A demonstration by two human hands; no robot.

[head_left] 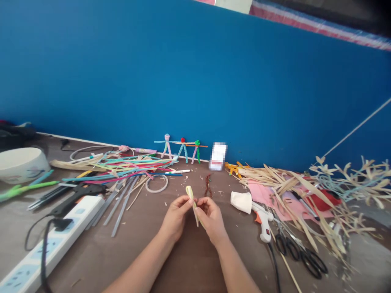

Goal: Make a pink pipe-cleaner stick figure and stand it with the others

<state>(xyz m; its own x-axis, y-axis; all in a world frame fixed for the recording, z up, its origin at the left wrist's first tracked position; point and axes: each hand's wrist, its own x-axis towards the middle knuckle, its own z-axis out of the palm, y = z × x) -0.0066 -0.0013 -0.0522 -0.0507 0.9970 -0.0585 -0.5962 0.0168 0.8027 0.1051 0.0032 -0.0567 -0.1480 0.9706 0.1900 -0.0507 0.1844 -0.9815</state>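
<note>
Above the brown tabletop, a pale yellow folded strip (190,192) that looks like dried husk or leaf sits between my two hands. My left hand (176,217) pinches it from the left with thumb and forefinger. From the right, my right hand (210,217) grips it lower down, and a thin end sticks out below the fingers. The top of the strip bends into a small loop. Just beyond my fingers lies a string of brown beads (208,185). Three pipe-cleaner figures (182,149) stand against the blue wall.
At left are a white power strip (61,240), a black glue gun (77,195), clear glue sticks (124,207), pipe cleaners (122,167) and a white bowl (23,165). At right lie a white glue gun (265,221), black-handled scissors (310,260), dried strips (284,183) and pink sheets (262,195).
</note>
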